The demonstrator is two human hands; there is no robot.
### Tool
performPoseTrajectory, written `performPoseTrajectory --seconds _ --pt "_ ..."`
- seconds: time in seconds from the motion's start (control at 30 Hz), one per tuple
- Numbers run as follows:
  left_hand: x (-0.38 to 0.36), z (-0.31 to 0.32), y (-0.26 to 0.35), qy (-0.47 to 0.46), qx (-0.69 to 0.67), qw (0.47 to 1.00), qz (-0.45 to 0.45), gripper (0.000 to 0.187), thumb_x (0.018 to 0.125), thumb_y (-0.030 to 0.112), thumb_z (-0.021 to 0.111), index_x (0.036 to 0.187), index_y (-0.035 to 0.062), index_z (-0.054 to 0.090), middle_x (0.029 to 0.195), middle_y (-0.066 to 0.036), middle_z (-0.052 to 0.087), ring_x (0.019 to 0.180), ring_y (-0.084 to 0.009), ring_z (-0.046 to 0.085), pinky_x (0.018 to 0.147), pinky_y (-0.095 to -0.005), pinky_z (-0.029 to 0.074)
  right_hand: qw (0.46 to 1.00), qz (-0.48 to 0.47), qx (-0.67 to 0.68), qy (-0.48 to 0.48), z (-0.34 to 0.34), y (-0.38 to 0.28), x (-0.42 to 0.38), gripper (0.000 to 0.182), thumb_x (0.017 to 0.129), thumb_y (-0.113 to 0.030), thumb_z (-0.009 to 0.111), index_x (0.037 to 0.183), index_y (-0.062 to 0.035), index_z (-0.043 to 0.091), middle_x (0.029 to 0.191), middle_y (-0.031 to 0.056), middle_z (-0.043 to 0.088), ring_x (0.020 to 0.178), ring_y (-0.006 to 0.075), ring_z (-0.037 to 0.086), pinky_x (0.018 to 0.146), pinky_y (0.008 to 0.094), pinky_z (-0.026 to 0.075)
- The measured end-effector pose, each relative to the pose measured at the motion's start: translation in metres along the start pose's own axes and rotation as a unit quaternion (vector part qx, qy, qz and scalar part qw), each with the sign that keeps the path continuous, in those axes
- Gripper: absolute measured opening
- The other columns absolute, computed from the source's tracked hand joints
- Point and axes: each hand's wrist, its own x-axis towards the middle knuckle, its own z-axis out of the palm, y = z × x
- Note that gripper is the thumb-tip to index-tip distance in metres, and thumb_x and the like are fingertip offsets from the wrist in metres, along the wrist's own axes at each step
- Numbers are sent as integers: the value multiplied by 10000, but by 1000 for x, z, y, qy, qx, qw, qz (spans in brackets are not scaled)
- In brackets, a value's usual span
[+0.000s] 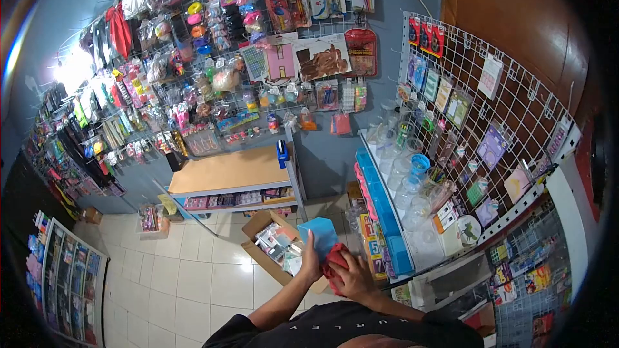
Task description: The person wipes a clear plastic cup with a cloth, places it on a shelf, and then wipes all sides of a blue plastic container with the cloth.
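A translucent blue container (319,231) is held in front of my body, with my left hand (311,259) closed on its near left side. My right hand (351,276) is closed around a red cloth (336,263), which touches the container's lower right part. Some of the cloth hangs below my fingers. Beneath and to the left of the container, an open cardboard box (258,222) full of small packaged items stands on the tiled floor.
A wooden-topped shelf unit (232,169) stands ahead. To the right, a shelf (412,235) holds clear jars (419,209) and a blue basket (420,164). Wire racks with hanging goods cover the walls. A display rack (68,277) is at the left.
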Motion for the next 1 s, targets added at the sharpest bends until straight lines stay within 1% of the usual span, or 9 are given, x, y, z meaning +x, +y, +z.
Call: performPoseTrajectory --seconds 0.13,0.2,0.33,0.4,0.57,0.73,0.9,0.93,1.0 --pt "-17 20 -27 -69 43 995 -62 748 964 661 357 1449 92 391 1457 -105 456 1333 -263 442 1136 -435 317 996 61 -26 56 -8 21 22 545 770 -203 714 1301 -182 594 1367 208 472 1127 409 501 967 480 415" --pt "-31 36 -38 -87 93 992 -24 810 937 706 346 1517 144 289 1545 -68 337 1411 -252 342 1169 -440 264 994 57 -5 89 -21 22 39 691 743 -166 734 1386 -123 484 1326 193 516 1111 391 529 948 477 424" --pt "-10 14 -39 -100 -7 994 -48 790 919 731 351 1409 118 444 1404 -106 512 1289 -268 494 1135 -449 324 992 11 53 113 -19 15 35 833 693 -154 757 1431 -39 389 1324 185 551 1129 361 548 936 464 423" --pt "-13 12 -14 -60 -52 993 -83 884 860 817 316 1332 95 511 1301 -118 589 1194 -265 575 1045 -433 433 995 12 74 71 -12 2 22 804 680 -163 757 1406 -41 433 1274 157 589 1088 354 563 940 462 423" --pt "-7 -11 -15 -63 21 996 -51 900 866 821 258 1326 90 513 1260 -116 599 1182 -268 575 1037 -424 438 997 -5 76 11 4 -5 -1 538 681 -172 732 1208 -127 637 1007 119 611 934 321 589 805 424 497" --pt "-15 -3 -50 -78 34 994 -73 944 854 835 234 1444 121 416 1411 -105 511 1315 -260 474 1118 -422 338 996 29 12 89 -17 9 27 568 677 -150 734 1232 -151 614 1053 124 583 940 342 580 819 449 486" --pt "-15 11 -49 -55 -37 997 -26 713 956 653 325 1386 111 496 1349 -110 569 1262 -286 517 1098 -443 357 993 12 27 110 -27 12 38 620 685 -141 738 1285 -151 582 1228 181 545 1115 391 551 951 470 465" --pt "-23 21 -34 13 -44 997 -60 664 974 566 329 1369 59 495 1327 -155 574 1230 -304 547 1103 -447 364 995 -1 29 90 -23 11 34 621 693 -148 738 1293 -155 579 1275 184 518 1149 397 532 968 482 452" --pt "-12 7 -24 21 -70 994 -77 589 970 490 348 1280 36 557 1271 -157 607 1188 -311 573 1090 -450 378 998 -30 32 51 -7 11 17 623 708 -161 739 1308 -162 572 1371 190 463 1216 410 495 1003 505 426"
